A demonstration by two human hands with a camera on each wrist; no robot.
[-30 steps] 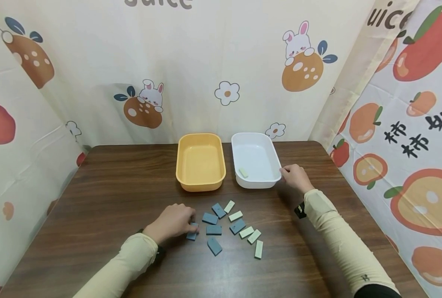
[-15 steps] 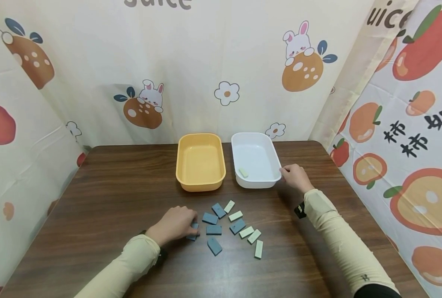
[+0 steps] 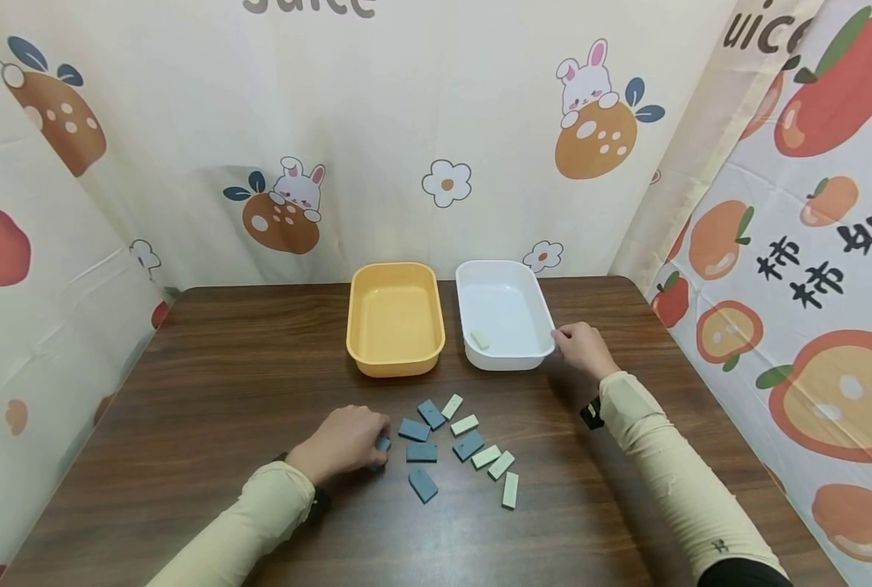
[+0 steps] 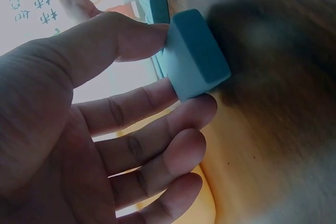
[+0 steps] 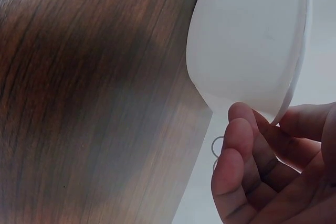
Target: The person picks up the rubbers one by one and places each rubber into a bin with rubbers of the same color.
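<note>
Nearest were two pale sleeves [image 3: 248,522] over the brown table [image 3: 494,546]. The left hand [image 3: 343,440] pinched a blue block [image 4: 197,53] between thumb and fingers, at the left end of the scattered pieces; whether the block touched the table could not be told. Just right of it lay five loose blue pieces [image 3: 422,452] and, mostly farther right, five cream pieces [image 3: 502,465]. Beyond these, the right hand [image 3: 585,349], well apart from the left, had thumb and fingers clamped on the rim of the white tray [image 3: 511,303] at its near right corner. Inside that tray, toward the near left, lay a cream block [image 3: 480,339]. The yellow tray [image 3: 396,320] stood just left. Behind hung a printed curtain [image 3: 384,98].
</note>
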